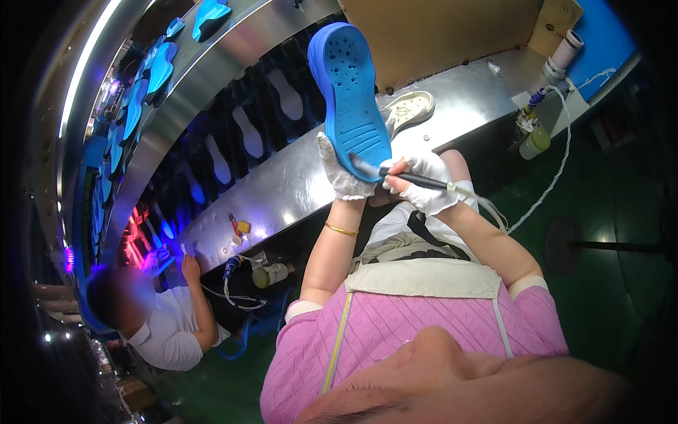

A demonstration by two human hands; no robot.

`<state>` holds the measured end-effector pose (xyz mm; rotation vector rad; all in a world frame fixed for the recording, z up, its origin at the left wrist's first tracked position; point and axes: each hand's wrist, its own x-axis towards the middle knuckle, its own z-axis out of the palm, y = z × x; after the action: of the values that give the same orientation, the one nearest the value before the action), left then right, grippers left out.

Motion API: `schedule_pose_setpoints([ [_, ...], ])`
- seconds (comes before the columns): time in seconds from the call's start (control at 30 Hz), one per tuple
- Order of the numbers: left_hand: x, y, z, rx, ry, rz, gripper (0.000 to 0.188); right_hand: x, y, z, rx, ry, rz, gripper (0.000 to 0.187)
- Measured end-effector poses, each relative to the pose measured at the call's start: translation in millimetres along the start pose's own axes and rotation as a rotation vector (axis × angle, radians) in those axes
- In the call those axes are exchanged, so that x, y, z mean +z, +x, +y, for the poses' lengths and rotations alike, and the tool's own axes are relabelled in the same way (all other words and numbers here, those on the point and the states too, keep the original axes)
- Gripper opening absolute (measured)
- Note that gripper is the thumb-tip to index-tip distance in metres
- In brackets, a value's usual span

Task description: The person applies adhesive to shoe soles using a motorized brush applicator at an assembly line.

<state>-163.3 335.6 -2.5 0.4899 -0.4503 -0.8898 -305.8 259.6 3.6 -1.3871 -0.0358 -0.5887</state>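
Observation:
My left hand [345,175], in a whitish knit glove, grips the near end of a blue shoe sole [357,109], its fingers partly hidden beneath. The sole is tilted up over the metal ledge, with small holes at its far end and ridges across the middle. My right hand [427,180], in a white glove with bare fingertips, closes around a black-handled brush [417,180]. The brush's bristles rest on the sole's near end. A white tube [487,206] trails from the handle's back end.
A cream shoe [412,108] lies on the metal ledge [466,88] behind the sole. Grey sole shapes [247,133] show on the dark belt, with blue pieces [161,65] on the shelf above. A co-worker [166,325] sits at left. Green-yellow bottles [534,143] hang below the ledge.

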Motion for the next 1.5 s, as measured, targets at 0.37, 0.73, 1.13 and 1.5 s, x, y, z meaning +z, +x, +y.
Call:
schedule_pose_setpoints([
  [0.37, -6, 9, 29, -0.074, -0.185, -0.113, 0.092, -4, 18, 8, 0.160, -0.102, -0.073, 0.008],
  [0.73, -16, 18, 51, -0.188, -0.156, -0.208, 0.092, -6, 22, 7, 0.385, 0.040, -0.084, 0.011],
  [1.13, -16, 37, 64, -0.357, 0.087, 0.034, 0.060, -17, 41, 5, -0.055, -0.351, -0.209, 0.018],
  [1.5, -5, 39, 66, -0.631, 0.382, 0.011, 0.045, -37, 62, -20, 0.285, -0.564, -0.340, 0.018],
])
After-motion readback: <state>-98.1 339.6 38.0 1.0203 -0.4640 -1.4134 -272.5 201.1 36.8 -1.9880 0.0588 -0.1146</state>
